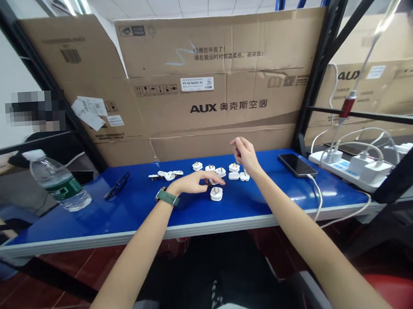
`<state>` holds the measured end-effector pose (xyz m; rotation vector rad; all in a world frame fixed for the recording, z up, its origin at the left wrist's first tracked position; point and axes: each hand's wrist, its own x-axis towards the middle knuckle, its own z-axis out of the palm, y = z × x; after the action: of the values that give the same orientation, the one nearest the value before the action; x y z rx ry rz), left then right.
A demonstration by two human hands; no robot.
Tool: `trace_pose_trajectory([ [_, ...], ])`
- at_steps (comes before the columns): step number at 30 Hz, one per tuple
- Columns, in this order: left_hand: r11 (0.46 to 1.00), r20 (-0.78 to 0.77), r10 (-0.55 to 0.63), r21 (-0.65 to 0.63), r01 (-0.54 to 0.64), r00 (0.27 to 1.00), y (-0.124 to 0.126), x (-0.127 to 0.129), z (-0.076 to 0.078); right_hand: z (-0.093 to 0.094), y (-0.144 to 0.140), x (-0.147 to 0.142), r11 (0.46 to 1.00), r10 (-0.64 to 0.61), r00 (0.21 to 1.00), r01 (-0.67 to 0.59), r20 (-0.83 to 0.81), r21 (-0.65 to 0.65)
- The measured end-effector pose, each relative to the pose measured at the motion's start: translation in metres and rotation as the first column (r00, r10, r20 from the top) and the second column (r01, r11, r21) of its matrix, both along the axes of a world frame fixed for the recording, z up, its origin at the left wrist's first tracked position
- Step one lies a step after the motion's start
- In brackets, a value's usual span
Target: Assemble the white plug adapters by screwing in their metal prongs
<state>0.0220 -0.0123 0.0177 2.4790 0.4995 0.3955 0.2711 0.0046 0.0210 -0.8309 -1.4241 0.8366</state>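
My left hand (194, 182), with a green-strapped watch (167, 196) on the wrist, reaches low over the blue table with its fingers stretched out. Just below its fingertips sits a white plug (216, 194), prongs up. A small dark bit under the fingers is mostly hidden. My right hand (245, 155) is closed, raised around a thin rod-like tool (244, 169) whose kind I cannot make out. It points down at a white plug piece (244, 176). Beside it lie another white piece (233, 175) and a pronged plug (234, 167). More white plugs (210, 168) stand behind my left hand.
White plug parts (171, 175) are heaped at left. Glasses (117, 186) and a water bottle (59, 182) stand farther left. A phone (297, 165) charges at right near a power strip (347, 169) with cables. Cardboard (205, 126) walls the back. A person (52, 145) is beyond the left frame.
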Motion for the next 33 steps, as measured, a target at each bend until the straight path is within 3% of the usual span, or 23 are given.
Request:
trace_pose_trajectory([
  [2,0.997,-0.036,-0.067,-0.043,0.065,0.997,0.0,-0.001,0.0,0.006,-0.008,-0.002,0.982,0.166,0.977,-0.176,-0.135,-0.069],
  [4,0.994,-0.06,-0.093,-0.068,0.089,0.994,0.002,0.0,-0.004,0.01,-0.017,-0.004,0.917,0.364,0.915,-0.384,-0.176,-0.104],
  [6,0.994,-0.07,-0.077,-0.078,0.071,0.995,0.004,0.001,-0.009,0.011,-0.023,-0.005,0.864,0.468,0.855,-0.496,-0.224,-0.087],
  [11,0.997,-0.065,0.024,-0.077,-0.029,0.998,0.009,0.005,-0.019,0.006,-0.027,-0.01,0.774,0.565,0.747,-0.627,-0.351,-0.088],
  [16,0.998,-0.123,0.005,-0.069,-0.014,0.992,0.008,0.008,-0.019,0.001,-0.029,-0.018,0.601,0.727,0.525,-0.798,-0.442,0.042],
  [19,0.992,-0.128,0.017,-0.122,-0.033,0.992,0.007,0.009,-0.02,-0.002,-0.03,-0.024,0.524,0.787,0.461,-0.85,-0.409,0.051],
  [23,0.988,-0.14,0.053,-0.135,-0.072,0.989,0.007,0.01,-0.021,-0.009,-0.027,-0.03,0.501,0.823,0.472,-0.866,-0.316,0.009],
  [27,0.992,-0.13,0.08,-0.085,-0.092,0.988,0.006,0.01,-0.02,-0.013,-0.025,-0.034,0.521,0.82,0.514,-0.853,-0.25,-0.046],
  [33,0.995,-0.094,0.061,-0.075,-0.069,0.994,0.007,0.009,-0.022,-0.014,-0.027,-0.037,0.548,0.811,0.536,-0.836,-0.233,-0.017],
])
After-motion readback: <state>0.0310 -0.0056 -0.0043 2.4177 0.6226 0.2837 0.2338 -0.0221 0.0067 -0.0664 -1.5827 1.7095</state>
